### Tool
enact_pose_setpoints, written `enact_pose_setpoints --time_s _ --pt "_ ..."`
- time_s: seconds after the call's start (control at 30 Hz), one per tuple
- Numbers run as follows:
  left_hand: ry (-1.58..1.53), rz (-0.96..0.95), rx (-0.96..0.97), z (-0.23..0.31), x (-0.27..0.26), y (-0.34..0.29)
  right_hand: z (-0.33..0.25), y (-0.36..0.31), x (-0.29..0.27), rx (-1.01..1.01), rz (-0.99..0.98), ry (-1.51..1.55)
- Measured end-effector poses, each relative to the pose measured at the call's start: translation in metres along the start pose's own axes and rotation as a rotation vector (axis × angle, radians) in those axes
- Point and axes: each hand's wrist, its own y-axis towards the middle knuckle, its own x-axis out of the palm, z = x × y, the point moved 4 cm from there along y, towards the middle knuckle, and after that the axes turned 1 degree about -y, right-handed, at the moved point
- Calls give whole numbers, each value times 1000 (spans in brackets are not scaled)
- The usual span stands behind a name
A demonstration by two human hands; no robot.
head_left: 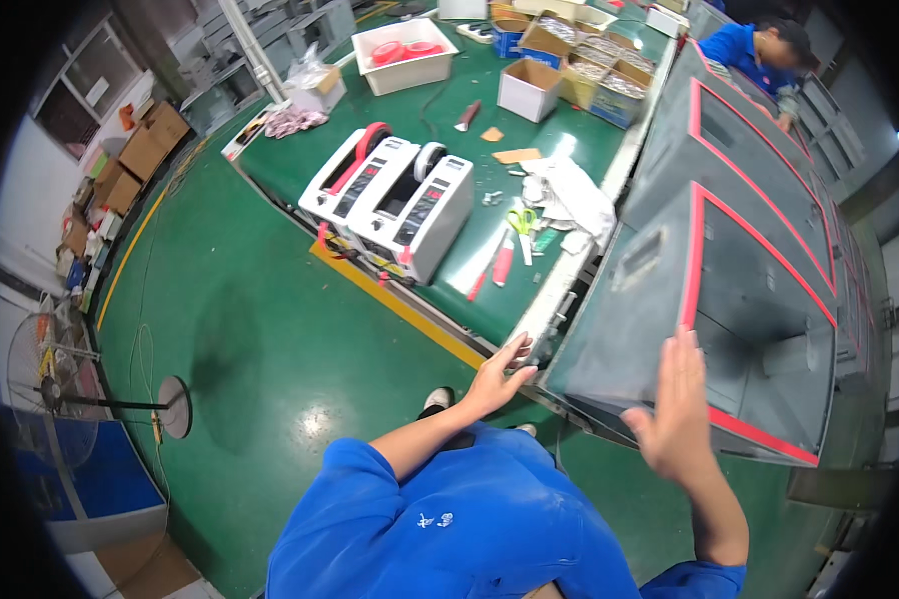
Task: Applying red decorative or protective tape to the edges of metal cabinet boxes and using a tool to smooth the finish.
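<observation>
A grey metal cabinet point(609, 319) with an open front lies tilted at the right, red tape point(696, 255) running along the rim of its opening. My right hand point(677, 409) is open, its fingers straight and together, over the near left corner of that rim. The fingertips overlap the tape; whether they press on it I cannot tell. My left hand point(497, 381) is open with the fingers apart, beside the table's near corner and the cabinet's lower left edge. Nothing shows in either hand.
Two white tape dispensers point(415, 215) stand on the green table point(459, 130). Green-handled scissors point(519, 222), a red-handled tool point(502, 262) and crumpled white paper point(569, 200) lie near its right edge. More red-edged cabinets point(749, 130) stand beyond, where another person point(744, 60) works. A fan point(55, 389) stands left.
</observation>
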Motion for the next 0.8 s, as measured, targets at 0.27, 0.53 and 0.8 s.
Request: enact_pose_setpoints --time_s 0.27,0.53,0.8 --pt "-79 383 -227 -70 -175 -28 15 45 11 286 22 -54" --pt "-125 361 -373 -102 -244 -43 -36 12 26 446 138 -345" --pt "-152 313 -442 -103 -235 -50 -88 -3 46 624 219 -329"
